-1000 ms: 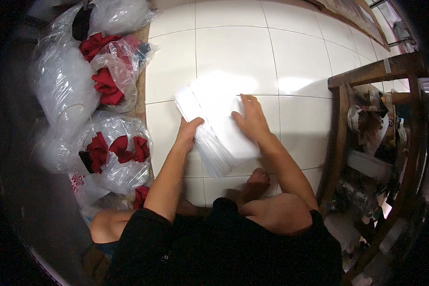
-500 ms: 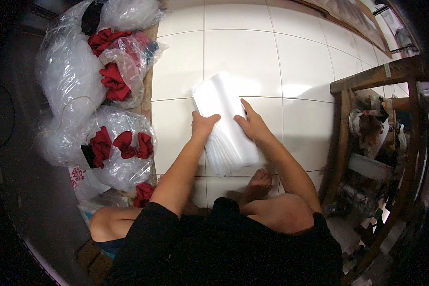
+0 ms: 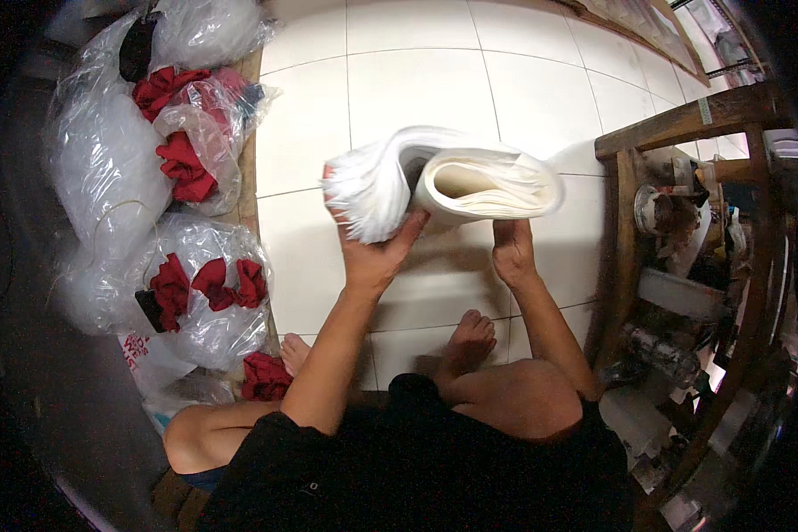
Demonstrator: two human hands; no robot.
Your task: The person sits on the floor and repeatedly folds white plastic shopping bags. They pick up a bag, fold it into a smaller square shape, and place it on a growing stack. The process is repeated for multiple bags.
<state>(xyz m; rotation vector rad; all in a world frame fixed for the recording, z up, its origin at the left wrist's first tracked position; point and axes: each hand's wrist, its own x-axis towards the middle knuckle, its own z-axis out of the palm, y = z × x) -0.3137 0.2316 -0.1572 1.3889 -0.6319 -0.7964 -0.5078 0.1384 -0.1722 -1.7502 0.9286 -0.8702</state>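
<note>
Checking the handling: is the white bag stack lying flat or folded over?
Folded over: the white bag stack curls into a loop between left hand and right hand.

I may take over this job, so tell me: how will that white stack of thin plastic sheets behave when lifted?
Probably floppy: the stack of sheets bends double between the left hand and right hand. Its edges fan apart, so layers may slide. It looks light, though I cannot be sure.

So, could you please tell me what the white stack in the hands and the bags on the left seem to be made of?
White stack: probably thin plastic film or soft sheet, matte to slightly glossy; it bends into a curl between the left hand and right hand. Bags: clear glossy plastic, crinkled, with red cloth showing through.
</note>
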